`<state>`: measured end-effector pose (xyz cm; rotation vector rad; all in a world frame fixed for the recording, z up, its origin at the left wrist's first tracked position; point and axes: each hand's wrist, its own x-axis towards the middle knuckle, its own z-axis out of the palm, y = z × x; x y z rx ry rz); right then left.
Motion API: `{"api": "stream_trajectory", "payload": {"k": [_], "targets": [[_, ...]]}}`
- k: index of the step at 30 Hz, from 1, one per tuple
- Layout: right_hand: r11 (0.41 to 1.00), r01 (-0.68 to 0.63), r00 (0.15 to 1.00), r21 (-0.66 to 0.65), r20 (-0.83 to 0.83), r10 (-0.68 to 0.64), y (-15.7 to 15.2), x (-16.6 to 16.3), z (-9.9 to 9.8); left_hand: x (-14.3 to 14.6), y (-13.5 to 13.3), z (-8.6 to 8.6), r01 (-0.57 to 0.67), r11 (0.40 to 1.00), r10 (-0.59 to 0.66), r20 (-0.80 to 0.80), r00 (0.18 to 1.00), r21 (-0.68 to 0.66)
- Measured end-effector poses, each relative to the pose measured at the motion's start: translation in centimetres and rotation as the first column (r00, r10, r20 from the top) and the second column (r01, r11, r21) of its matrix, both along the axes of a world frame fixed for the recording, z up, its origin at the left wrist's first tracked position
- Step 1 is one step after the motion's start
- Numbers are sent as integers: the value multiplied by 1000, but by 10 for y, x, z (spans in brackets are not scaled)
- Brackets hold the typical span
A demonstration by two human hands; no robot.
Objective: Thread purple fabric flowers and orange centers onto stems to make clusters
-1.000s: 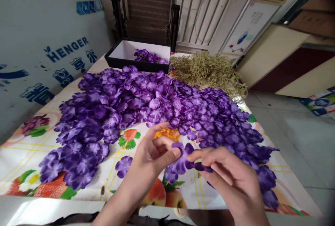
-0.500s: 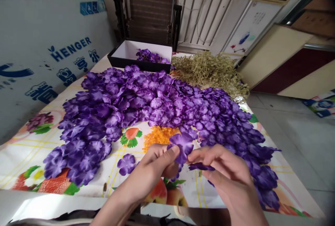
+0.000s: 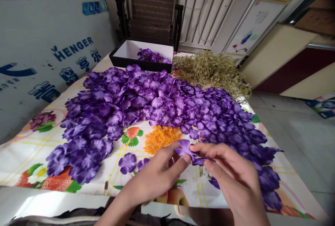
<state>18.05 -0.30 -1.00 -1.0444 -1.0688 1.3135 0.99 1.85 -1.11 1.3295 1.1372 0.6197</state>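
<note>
One purple flower [image 3: 184, 147] sits between the fingertips [image 3: 186, 158]

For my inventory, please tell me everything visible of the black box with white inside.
The rectangular black box with white inner walls looks like stiff cardboard. It stands upright and open-topped near the far end of the fruit-printed white tablecloth. A small bunch of purple, artificial-looking flowers lies inside, right of centre. Purple fabric-like petals lie before its front wall; contact is unclear.
</note>
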Motion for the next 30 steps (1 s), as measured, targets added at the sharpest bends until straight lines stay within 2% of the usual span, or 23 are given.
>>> {"api": "stream_trajectory", "payload": {"k": [5, 8, 11, 17, 24, 26, 30], "targets": [[1000, 6, 1000, 6, 26, -6, 0, -2, -2, 0, -3, -4, -48, 994, 74, 263, 962, -102], [998, -53, 998, 32, -15, 53, -1, -2, -1, 1, -4, -2, -144, 974, 190, 276, 942, -177], [995, -80, 995, 61, -48, 83, -2, -3, 0, 4, -5, 1, -201, 962, 246, 270, 931, -182], [995, -95, 994, 23, -42, 96, -3, -2, 2, 7, -7, 2, -133, 970, 200, 351, 915, -205], [991, -134, 985, -22, -110, 131, -3, 3, 3, 12, -10, 3, -6, 923, 238, 560, 793, -384], [992, -128, 984, 1, -123, 127, -3, 4, 4, 13, -11, 2, -19, 938, 218, 547, 808, -345], [998, -48, 995, 47, -89, 52, -7, 2, 5, 12, -14, 5, -113, 982, 168, 439, 882, -150]]}}
